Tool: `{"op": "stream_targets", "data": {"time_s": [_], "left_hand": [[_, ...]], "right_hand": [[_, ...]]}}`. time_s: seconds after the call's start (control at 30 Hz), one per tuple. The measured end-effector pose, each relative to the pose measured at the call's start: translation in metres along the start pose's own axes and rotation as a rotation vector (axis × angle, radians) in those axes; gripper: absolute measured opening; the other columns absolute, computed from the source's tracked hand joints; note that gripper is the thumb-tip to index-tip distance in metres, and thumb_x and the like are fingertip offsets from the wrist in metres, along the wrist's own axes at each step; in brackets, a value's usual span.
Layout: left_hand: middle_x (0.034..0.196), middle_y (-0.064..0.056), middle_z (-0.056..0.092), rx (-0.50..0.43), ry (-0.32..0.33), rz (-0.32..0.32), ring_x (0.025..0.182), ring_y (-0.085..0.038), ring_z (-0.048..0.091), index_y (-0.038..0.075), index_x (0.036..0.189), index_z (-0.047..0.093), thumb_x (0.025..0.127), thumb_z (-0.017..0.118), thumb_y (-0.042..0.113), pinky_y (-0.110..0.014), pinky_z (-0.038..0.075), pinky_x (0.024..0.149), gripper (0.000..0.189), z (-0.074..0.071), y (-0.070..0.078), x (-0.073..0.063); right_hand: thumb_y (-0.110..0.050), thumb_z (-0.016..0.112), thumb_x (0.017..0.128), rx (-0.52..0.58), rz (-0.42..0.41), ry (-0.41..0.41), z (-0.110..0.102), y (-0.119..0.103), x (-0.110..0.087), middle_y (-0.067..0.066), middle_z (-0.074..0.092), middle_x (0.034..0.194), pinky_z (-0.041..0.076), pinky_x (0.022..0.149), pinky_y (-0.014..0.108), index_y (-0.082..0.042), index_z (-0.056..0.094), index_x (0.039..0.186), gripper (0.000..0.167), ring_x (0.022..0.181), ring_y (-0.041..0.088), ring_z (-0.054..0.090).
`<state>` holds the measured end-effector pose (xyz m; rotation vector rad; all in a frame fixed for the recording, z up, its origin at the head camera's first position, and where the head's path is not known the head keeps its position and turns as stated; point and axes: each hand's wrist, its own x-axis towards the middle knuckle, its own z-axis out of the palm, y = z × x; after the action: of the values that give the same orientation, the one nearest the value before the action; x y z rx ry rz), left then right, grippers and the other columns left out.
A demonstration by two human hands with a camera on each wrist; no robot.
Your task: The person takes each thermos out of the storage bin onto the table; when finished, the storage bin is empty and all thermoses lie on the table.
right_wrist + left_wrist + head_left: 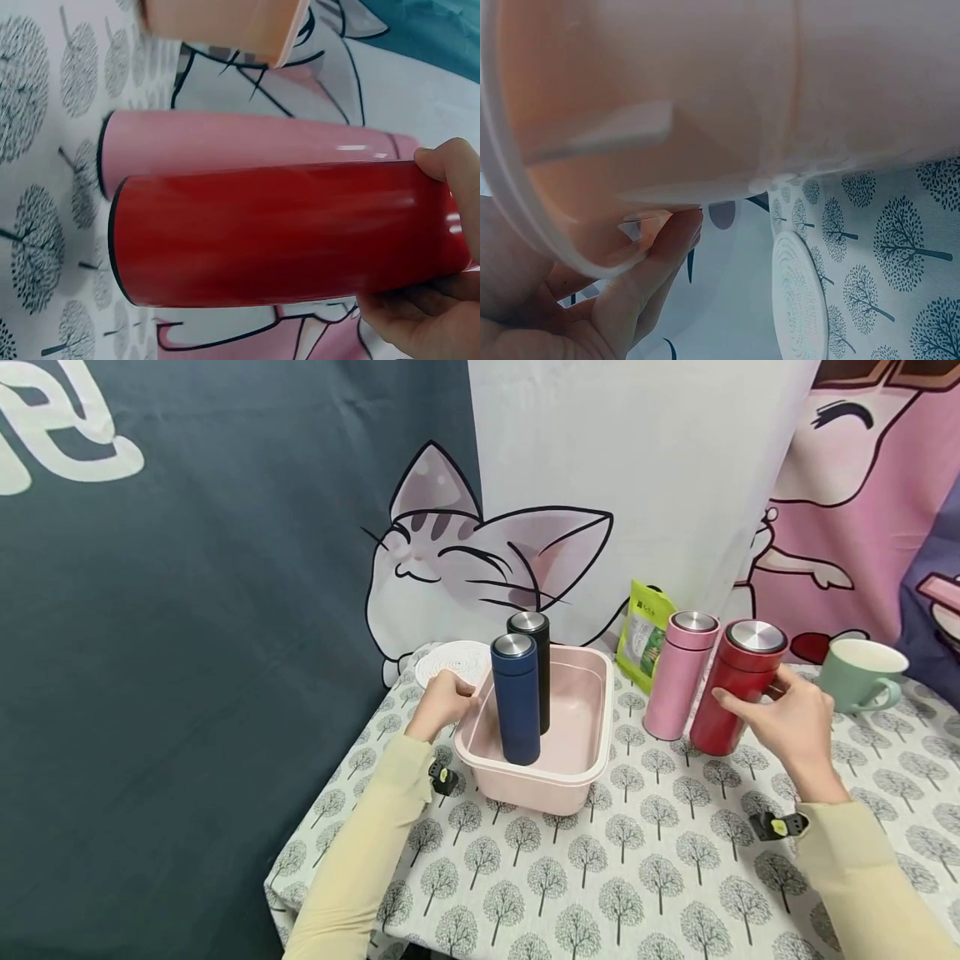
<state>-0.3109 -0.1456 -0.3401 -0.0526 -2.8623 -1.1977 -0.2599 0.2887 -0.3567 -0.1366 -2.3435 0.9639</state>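
My left hand [442, 703] grips the left rim of a pale pink plastic tub [532, 789]; the left wrist view shows its fingers and thumb round the rim. A dark blue thermos bottle [517, 718] and a black one [545, 685] stand upright inside the tub, the blue one in front. My right hand [798, 727] holds a red thermos bottle [723, 697] near its top, thumb on one side and fingers on the other. The red bottle has a silver lid and its base is close to the tablecloth. Just left of it stands a pink thermos bottle [678, 689], overlapped by the red one in the right wrist view [247, 135].
A green mug [858, 672] stands at the right, beyond my right hand. Behind the pink bottle a bright green packet [641, 635] leans at the wall cloth. A round white patterned mat [453, 660] lies behind my left hand. The tree-print tablecloth [555, 877] drops off at the left.
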Motion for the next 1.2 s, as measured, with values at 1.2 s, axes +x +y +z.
{"op": "stream_targets", "data": {"time_s": [1.2], "left_hand": [[0.107,-0.022,0.072,-0.025,-0.018,-0.002,0.097,-0.03,0.071,-0.005,0.109,0.071,0.084,0.07,0.004,-0.036,0.059,0.085,0.026,-0.001,-0.001,-0.001]], "right_hand": [[-0.046,0.065,0.088,0.006,0.162,-0.041,0.02,0.043,0.024,0.029,0.061,0.121,0.043,0.083,0.047,0.002,0.052,0.129,0.065,0.107,0.042,0.058]]}}
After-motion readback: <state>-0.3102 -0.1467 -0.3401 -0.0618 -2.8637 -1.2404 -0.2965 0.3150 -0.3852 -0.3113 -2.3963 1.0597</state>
